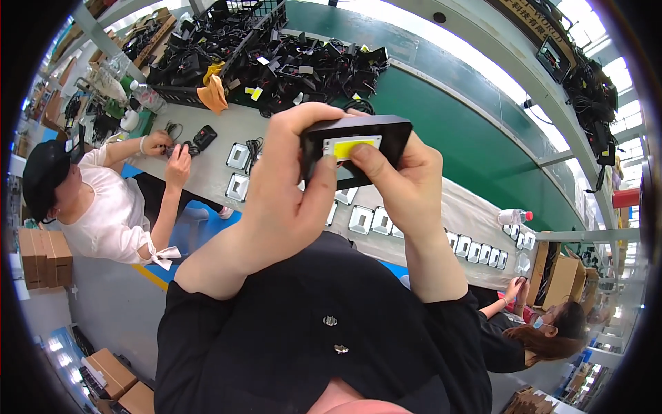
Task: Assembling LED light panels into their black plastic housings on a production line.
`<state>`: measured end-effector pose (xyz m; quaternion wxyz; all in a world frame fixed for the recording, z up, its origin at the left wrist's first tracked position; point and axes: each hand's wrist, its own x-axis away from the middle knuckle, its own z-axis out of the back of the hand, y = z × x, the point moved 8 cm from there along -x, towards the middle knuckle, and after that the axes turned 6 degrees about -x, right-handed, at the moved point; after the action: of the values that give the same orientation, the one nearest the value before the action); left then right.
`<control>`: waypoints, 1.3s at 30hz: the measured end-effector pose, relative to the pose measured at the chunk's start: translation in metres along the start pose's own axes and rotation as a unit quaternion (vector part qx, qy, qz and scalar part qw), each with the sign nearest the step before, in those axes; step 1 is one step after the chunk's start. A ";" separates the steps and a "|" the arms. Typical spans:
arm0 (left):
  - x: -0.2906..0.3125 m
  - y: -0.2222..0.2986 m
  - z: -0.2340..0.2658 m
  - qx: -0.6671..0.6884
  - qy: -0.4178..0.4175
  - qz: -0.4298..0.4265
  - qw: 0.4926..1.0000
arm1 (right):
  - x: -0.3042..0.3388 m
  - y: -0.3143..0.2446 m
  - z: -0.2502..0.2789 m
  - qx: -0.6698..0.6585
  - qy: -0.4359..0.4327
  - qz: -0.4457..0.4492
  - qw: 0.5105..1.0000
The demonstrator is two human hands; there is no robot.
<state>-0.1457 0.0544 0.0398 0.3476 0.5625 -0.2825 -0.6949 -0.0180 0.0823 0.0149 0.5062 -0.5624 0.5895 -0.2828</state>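
Observation:
Raised in front of my chest is a black rectangular floodlight housing [358, 128], tilted so its inside faces me. A yellow LED panel [348, 148] on a pale plate lies within it. My left hand [283, 183] wraps the housing's left side, its thumb against the panel's lower left corner. From the right, my right hand [410, 186] grips the other side, with its thumb pressed on the panel's face. The fingers behind the housing are partly hidden.
Silver-edged rectangular frames [360, 219] line the table beyond my hands. Black lamps with cables [310, 72] are heaped at the back, beside a black crate [207, 58] and an orange cloth [213, 94]. A bottle [512, 217] stands right. Co-workers sit at either side.

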 end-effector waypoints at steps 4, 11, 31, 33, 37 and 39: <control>-0.004 -0.009 0.016 -0.032 0.036 -0.032 0.998 | -0.017 0.003 -0.012 0.088 -0.031 0.051 0.994; -0.007 -0.063 0.044 -0.003 0.007 0.110 0.994 | -0.031 0.047 -0.026 0.155 -0.039 -0.025 0.987; -0.216 -0.457 0.355 -0.527 0.092 0.084 0.841 | -0.244 0.397 0.224 0.524 0.142 -0.242 0.804; -0.184 -0.456 0.286 -0.417 0.025 0.141 0.898 | -0.278 0.410 0.266 0.583 0.188 -0.227 0.757; -0.091 -0.457 0.229 -0.202 -0.040 0.312 0.928 | -0.333 0.435 0.309 0.615 0.236 -0.280 0.698; -0.049 -0.458 0.226 -0.192 -0.059 0.382 0.902 | -0.351 0.446 0.313 0.636 0.211 -0.260 0.696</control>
<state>-0.4362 0.3687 -0.2434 0.6702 0.2924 -0.3565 -0.5816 0.0494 0.5817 -0.3929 0.5119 -0.1630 0.1914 -0.8215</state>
